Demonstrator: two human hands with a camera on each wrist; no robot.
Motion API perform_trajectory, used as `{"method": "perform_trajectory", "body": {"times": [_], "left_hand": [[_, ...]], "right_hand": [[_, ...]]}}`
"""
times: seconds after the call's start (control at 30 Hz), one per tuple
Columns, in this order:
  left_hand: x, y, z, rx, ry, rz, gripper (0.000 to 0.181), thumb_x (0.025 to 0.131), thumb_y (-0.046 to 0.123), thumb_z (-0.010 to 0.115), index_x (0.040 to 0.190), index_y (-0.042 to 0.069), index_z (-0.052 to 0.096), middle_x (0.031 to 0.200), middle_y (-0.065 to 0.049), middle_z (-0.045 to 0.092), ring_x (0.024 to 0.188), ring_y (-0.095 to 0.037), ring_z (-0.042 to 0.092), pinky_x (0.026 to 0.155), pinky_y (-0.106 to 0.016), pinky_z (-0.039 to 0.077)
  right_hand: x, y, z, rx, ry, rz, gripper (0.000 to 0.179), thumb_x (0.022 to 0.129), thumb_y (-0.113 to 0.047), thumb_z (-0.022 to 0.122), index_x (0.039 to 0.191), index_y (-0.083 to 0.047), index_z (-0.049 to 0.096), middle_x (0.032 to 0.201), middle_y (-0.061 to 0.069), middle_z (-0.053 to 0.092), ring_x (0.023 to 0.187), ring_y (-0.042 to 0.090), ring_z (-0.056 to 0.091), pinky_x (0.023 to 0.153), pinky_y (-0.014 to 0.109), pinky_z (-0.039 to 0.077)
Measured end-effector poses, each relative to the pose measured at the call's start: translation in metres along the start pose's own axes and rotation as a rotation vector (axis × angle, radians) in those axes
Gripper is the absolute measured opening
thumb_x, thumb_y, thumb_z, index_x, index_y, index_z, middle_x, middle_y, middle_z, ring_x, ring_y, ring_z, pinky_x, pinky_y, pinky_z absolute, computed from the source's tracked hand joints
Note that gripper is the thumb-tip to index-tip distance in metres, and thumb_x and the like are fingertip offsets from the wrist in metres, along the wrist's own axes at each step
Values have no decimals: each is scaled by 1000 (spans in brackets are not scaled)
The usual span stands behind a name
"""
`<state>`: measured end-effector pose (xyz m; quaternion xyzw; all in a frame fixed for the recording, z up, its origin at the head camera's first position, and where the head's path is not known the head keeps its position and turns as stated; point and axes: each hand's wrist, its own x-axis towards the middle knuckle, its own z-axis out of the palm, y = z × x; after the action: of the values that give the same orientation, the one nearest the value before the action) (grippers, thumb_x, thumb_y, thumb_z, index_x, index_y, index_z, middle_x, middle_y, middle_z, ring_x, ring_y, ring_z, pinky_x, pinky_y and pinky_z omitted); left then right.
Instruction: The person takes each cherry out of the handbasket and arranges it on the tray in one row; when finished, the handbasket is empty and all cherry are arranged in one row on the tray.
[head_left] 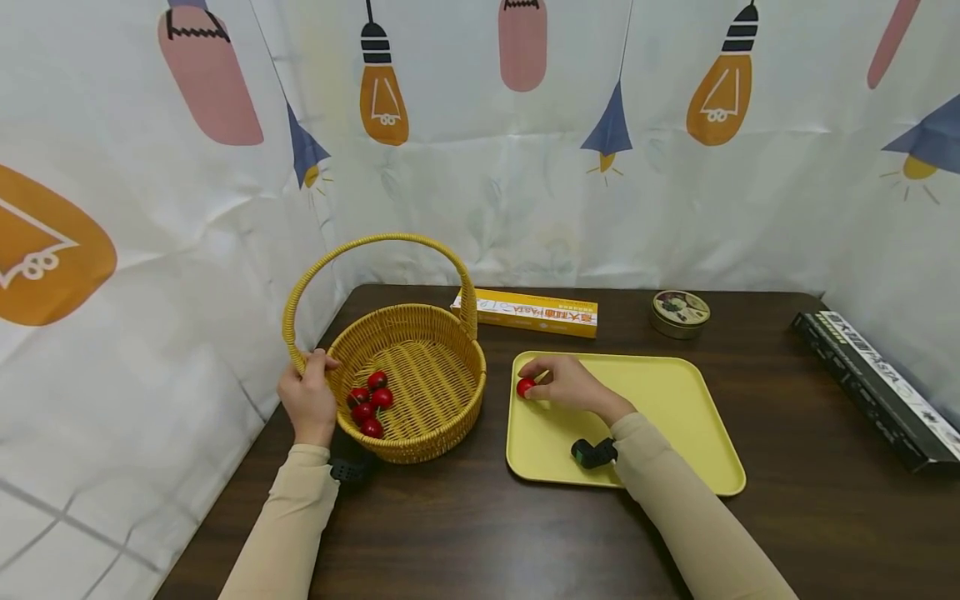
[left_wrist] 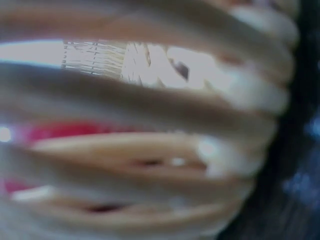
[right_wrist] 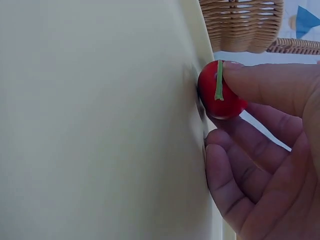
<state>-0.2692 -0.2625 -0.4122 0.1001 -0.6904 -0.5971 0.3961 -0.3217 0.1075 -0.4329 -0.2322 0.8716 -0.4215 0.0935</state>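
Observation:
My right hand (head_left: 573, 385) pinches a red cherry (head_left: 526, 387) between thumb and fingers at the left end of the yellow tray (head_left: 675, 408). A short green stem shows on this cherry (right_wrist: 233, 104) in the right wrist view. With my left hand (head_left: 309, 400) I grip the left side of the yellow wicker basket (head_left: 438, 443), where the arched handle (head_left: 384, 238) meets the rim. Several cherries (head_left: 372, 427) lie inside, toward the basket's left. Blurred wicker strands (left_wrist: 150, 107) fill the left wrist view, with red showing between them.
Behind the tray lie a yellow pasta box (head_left: 536, 312) and a round tin (head_left: 679, 312). A long black box (head_left: 877, 387) lies along the right edge of the dark wooden table (head_left: 465, 533). A patterned white curtain (head_left: 480, 208) hangs behind.

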Motion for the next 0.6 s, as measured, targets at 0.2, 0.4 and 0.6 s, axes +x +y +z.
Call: {"method": "perform_trajectory", "body": {"times": [0.2, 0.4, 0.6], "left_hand": [[0, 0, 0, 3, 4, -2, 40, 98, 27, 53, 70, 1, 63, 73, 1, 61, 72, -33, 48, 73, -28, 34], [0, 1, 0, 9, 9, -6, 42, 98, 28, 53, 71, -2, 62, 72, 2, 60, 69, -31, 47, 71, -28, 33], [0, 0, 1, 11, 7, -3, 43, 99, 28, 52, 73, -5, 62, 72, 3, 60, 69, -32, 47, 71, -29, 33]], "right_hand": [[-1, -1, -1, -4, -16, -9, 32, 85, -11, 75, 115, -10, 68, 106, 3, 69, 79, 14, 61, 69, 30, 50], [0, 0, -2, -12, -21, -21, 33, 84, -10, 75, 117, -10, 67, 108, 4, 68, 81, 13, 63, 73, 30, 50], [0, 3, -2, -7, -31, -19, 34, 85, -11, 75, 118, -10, 67, 108, 3, 68, 83, 12, 63, 75, 30, 50]]}}
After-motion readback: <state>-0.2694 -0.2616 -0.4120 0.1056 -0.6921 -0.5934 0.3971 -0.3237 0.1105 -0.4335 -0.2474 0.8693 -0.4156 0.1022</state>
